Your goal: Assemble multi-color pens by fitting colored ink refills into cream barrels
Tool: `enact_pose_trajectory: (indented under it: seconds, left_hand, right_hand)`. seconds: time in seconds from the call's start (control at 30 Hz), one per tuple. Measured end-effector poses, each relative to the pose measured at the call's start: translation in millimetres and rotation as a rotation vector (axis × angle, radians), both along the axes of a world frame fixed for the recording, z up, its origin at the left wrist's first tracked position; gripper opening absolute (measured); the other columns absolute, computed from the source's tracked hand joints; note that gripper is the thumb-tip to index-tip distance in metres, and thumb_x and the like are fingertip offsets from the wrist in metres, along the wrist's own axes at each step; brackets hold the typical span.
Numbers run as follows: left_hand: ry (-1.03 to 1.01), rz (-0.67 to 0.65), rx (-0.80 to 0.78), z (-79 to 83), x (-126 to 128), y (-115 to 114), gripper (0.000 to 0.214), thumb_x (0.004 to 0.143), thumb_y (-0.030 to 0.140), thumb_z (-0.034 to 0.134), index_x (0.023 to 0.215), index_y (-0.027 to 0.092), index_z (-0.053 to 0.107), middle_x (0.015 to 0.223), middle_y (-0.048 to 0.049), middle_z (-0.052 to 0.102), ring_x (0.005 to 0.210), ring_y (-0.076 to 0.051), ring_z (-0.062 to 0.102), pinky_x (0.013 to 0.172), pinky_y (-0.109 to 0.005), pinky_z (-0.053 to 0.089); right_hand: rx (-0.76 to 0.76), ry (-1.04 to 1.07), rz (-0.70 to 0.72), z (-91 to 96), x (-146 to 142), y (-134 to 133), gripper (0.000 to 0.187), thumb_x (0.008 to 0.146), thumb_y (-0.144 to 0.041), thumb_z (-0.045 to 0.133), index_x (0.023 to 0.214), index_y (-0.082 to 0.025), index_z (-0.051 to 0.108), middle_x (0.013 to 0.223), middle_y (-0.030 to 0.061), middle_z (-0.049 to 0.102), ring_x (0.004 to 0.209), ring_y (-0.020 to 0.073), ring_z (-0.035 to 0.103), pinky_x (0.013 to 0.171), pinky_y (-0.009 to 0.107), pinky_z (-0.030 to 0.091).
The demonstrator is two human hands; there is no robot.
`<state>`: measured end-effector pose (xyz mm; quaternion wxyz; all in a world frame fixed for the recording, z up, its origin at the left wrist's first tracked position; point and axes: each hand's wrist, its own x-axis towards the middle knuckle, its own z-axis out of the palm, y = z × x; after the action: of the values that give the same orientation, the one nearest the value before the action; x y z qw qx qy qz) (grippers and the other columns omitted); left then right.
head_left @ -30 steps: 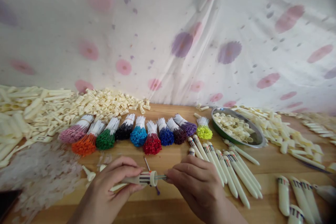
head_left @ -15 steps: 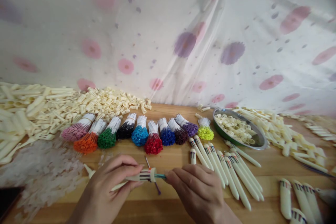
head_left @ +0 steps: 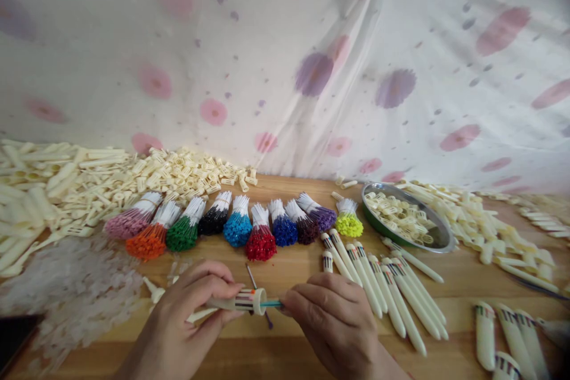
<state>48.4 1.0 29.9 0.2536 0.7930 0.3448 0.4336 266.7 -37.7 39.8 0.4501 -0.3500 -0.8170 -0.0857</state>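
My left hand [head_left: 187, 314] is closed around a cream multi-colour pen barrel [head_left: 240, 301], held level just above the wooden table [head_left: 289, 267]. My right hand [head_left: 332, 320] pinches a thin light-blue refill [head_left: 271, 304] whose end sits in the barrel's open mouth. A loose purple refill [head_left: 258, 291] lies on the table behind the barrel. Bundles of coloured refills [head_left: 236, 228] lie in a row beyond my hands, from pink on the left to yellow-green on the right.
Assembled cream pens [head_left: 383, 294] lie in a row right of my hands, more at the far right [head_left: 512, 332]. A metal bowl [head_left: 439, 243] holds small cream parts. Heaps of cream parts [head_left: 89, 181] and clear bits [head_left: 66, 291] fill the left. A flowered cloth [head_left: 285, 59] hangs behind.
Both hands stay at the same spot with the barrel. The refill in my right hand now shows as light blue at the barrel's mouth, and the barrel has turned slightly.
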Motion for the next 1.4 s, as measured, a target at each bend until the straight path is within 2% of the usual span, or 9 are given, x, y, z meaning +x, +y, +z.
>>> enact_pose_trajectory:
  seconds: [0.1, 0.2, 0.33, 0.47, 0.6, 0.87, 1.23, 1.4]
  left_hand:
    - [-0.069, 0.005, -0.085, 0.5, 3, 1, 0.022, 0.069, 0.005, 0.065, 0.075, 0.026, 0.063, 0.081, 0.0040, 0.064, 0.075, -0.011, 0.065, 0.069, -0.016, 0.050]
    - [-0.147, -0.008, -0.313, -1.8, 4, 5, 0.021, 0.066, 0.007, 0.070, 0.074, 0.027, 0.068, 0.081, 0.0037, 0.066, 0.076, -0.013, 0.066, 0.066, -0.015, 0.052]
    - [-0.247, -0.142, -0.628, -8.5, 1, 13, 0.025, 0.068, 0.013, 0.071, 0.083, 0.032, 0.073, 0.091, 0.0031, 0.070, 0.086, -0.015, 0.067, 0.074, -0.019, 0.053]
    - [-0.312, -0.263, -0.758, -15.3, -1, 17, 0.027, 0.071, 0.013, 0.070, 0.086, 0.034, 0.075, 0.094, 0.0030, 0.070, 0.090, -0.016, 0.066, 0.079, -0.022, 0.052]
    - [-0.380, -0.289, -0.776, -20.6, 1, 17, 0.025, 0.067, 0.013, 0.074, 0.083, 0.032, 0.075, 0.089, 0.0024, 0.069, 0.083, -0.016, 0.067, 0.075, -0.022, 0.053]
    - [-0.437, -0.255, -0.764, -22.2, 4, 17, 0.021, 0.061, 0.011, 0.079, 0.074, 0.027, 0.074, 0.081, 0.0027, 0.066, 0.076, -0.013, 0.065, 0.070, -0.016, 0.051]
    - [-0.446, -0.204, -0.818, -25.1, 4, 16, 0.022, 0.059, 0.009, 0.079, 0.071, 0.026, 0.074, 0.082, 0.0016, 0.065, 0.076, -0.015, 0.066, 0.071, -0.021, 0.052]
    - [-0.454, -0.204, -0.811, -24.1, 4, 16, 0.022, 0.058, 0.008, 0.079, 0.071, 0.026, 0.074, 0.081, 0.0026, 0.065, 0.075, -0.013, 0.066, 0.069, -0.017, 0.051]
  right_hand:
    - [-0.026, -0.005, 0.008, 0.1, 3, 0, 0.014, 0.085, -0.009, 0.057, 0.096, -0.012, 0.064, 0.075, 0.0035, 0.069, 0.062, 0.0126, 0.058, 0.054, 0.025, 0.048]
    - [-0.072, -0.040, -0.003, 3.2, 6, -1, 0.013, 0.084, -0.011, 0.058, 0.097, -0.011, 0.063, 0.078, 0.0044, 0.068, 0.065, 0.0136, 0.057, 0.057, 0.027, 0.048]
    - [-0.108, -0.075, -0.046, 16.6, 8, -5, 0.011, 0.085, -0.012, 0.057, 0.095, -0.011, 0.063, 0.078, 0.0049, 0.068, 0.064, 0.0138, 0.056, 0.056, 0.027, 0.048]
    - [-0.075, -0.076, -0.107, 27.4, 3, -8, 0.010, 0.087, -0.015, 0.055, 0.090, -0.013, 0.065, 0.074, 0.0038, 0.069, 0.060, 0.0129, 0.056, 0.053, 0.025, 0.047]
    - [-0.096, -0.036, -0.145, 24.3, -5, -9, 0.009, 0.086, -0.015, 0.056, 0.086, -0.013, 0.065, 0.068, 0.0031, 0.067, 0.058, 0.0125, 0.056, 0.051, 0.024, 0.046]
    - [-0.184, 0.015, -0.152, 16.7, -13, -13, 0.011, 0.085, -0.013, 0.055, 0.083, -0.014, 0.066, 0.065, 0.0024, 0.065, 0.055, 0.0130, 0.053, 0.049, 0.024, 0.044]
    - [-0.200, 0.035, -0.139, 14.8, -15, -13, 0.013, 0.086, -0.013, 0.054, 0.082, -0.013, 0.067, 0.063, 0.0028, 0.064, 0.055, 0.0130, 0.052, 0.050, 0.024, 0.043]
    - [-0.227, 0.036, -0.134, 13.7, -14, -13, 0.010, 0.085, -0.014, 0.055, 0.083, -0.013, 0.066, 0.066, 0.0029, 0.065, 0.056, 0.0140, 0.052, 0.050, 0.025, 0.043]
